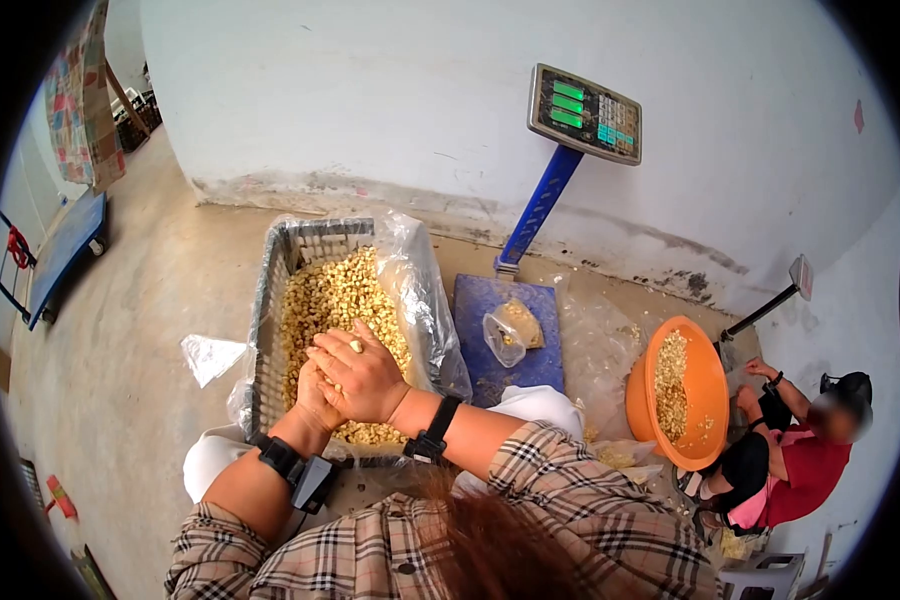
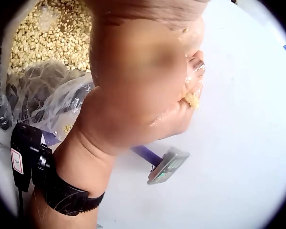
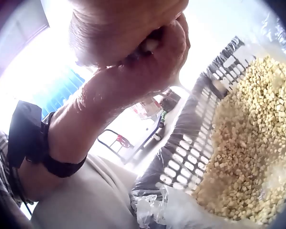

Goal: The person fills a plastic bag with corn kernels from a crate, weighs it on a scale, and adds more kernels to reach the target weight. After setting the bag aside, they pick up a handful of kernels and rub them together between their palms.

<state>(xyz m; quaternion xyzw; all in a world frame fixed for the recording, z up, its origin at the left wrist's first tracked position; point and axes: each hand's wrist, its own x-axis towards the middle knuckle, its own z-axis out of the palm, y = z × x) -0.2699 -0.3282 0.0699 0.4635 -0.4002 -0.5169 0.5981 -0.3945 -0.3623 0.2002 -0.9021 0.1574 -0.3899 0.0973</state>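
Note:
My two hands are pressed together over a plastic crate [image 1: 260,330] lined with clear film and filled with pale yellow kernel-like pieces [image 1: 342,290]. The right hand [image 1: 368,382] lies across the left hand [image 1: 315,402], its fingers stretched toward the upper left. One loose pale piece [image 1: 356,346] sticks to the right hand, and another shows where the hands meet. In the left wrist view, a wet yellowish piece [image 2: 192,100] sits at the right hand's fingers. The left hand's fingers are mostly hidden beneath the right.
Right of the crate stands a blue platform scale [image 1: 510,380] bearing a plastic bag [image 1: 518,325] of pieces. Farther right, another person [image 1: 805,460] sits by an orange basin [image 1: 710,400] and a second scale [image 1: 800,275]. A blue cart [image 1: 68,255] stands at far left.

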